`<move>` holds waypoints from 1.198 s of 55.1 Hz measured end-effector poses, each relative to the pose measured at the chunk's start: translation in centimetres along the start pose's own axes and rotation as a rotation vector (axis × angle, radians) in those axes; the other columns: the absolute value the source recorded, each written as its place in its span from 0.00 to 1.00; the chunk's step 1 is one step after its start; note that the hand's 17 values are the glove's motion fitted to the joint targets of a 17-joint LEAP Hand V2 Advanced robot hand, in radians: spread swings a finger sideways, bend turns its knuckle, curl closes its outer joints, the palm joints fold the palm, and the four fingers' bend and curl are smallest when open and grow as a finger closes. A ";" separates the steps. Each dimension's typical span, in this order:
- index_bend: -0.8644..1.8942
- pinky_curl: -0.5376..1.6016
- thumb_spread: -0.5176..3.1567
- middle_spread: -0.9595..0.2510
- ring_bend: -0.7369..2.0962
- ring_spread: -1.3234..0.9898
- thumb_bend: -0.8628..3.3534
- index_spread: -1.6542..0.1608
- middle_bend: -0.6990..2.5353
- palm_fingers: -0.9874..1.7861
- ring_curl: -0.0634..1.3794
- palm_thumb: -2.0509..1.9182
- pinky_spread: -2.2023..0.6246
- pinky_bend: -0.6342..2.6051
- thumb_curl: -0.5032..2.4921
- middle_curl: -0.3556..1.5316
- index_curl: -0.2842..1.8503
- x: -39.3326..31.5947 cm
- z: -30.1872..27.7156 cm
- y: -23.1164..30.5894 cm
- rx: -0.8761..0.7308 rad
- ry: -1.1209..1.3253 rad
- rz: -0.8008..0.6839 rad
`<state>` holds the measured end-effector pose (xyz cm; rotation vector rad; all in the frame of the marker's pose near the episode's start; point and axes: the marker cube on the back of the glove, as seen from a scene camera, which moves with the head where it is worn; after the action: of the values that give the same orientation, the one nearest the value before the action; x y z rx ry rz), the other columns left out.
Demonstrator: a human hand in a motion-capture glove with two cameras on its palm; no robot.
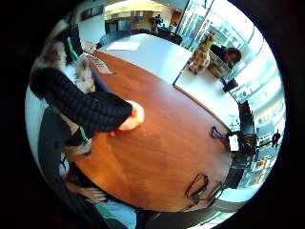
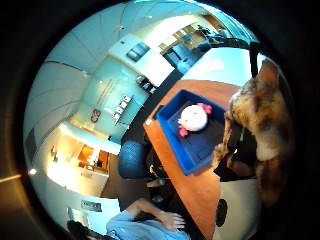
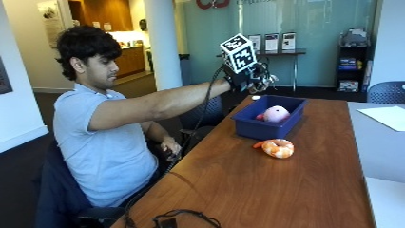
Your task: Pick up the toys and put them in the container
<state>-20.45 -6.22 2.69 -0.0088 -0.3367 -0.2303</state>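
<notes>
A furry brown-and-white toy (image 2: 260,120) is gripped in the gloved right hand (image 3: 250,78), whose fingers are curled round it; the hand is raised above the blue container (image 3: 269,118), at about ten o'clock from it in the outside view. In the thumb-side palm view the toy is seen just beside the container's rim. A pink round plush toy (image 3: 276,113) lies inside the container. An orange-and-white shrimp-like plush toy (image 3: 277,147) rests on the wooden table (image 3: 265,190), just beside the container at about six o'clock. The bare left hand (image 3: 169,145) is held low at the table's edge, well apart from the toys. Black cables (image 3: 180,218) lie at the table's near end.
</notes>
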 end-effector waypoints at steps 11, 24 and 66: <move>0.50 0.49 0.58 0.72 0.51 0.45 0.38 0.81 0.32 0.60 0.32 0.61 0.67 0.54 0.32 0.44 0.39 -6.6 2.6 -2.1 -0.047 -0.010 -0.088; 0.49 0.50 0.57 0.76 0.37 0.51 0.35 0.77 0.26 0.31 0.30 0.52 0.72 0.56 0.28 0.42 0.40 -5.2 6.1 -1.2 -0.377 -0.130 -0.009; 0.34 0.42 0.52 0.78 0.31 0.56 0.20 0.75 0.27 0.26 0.17 0.51 0.80 0.46 0.24 0.33 0.29 15.3 15.8 6.3 -0.617 0.161 0.307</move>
<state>-10.12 -2.72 22.79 -0.6430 -0.0901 -0.0222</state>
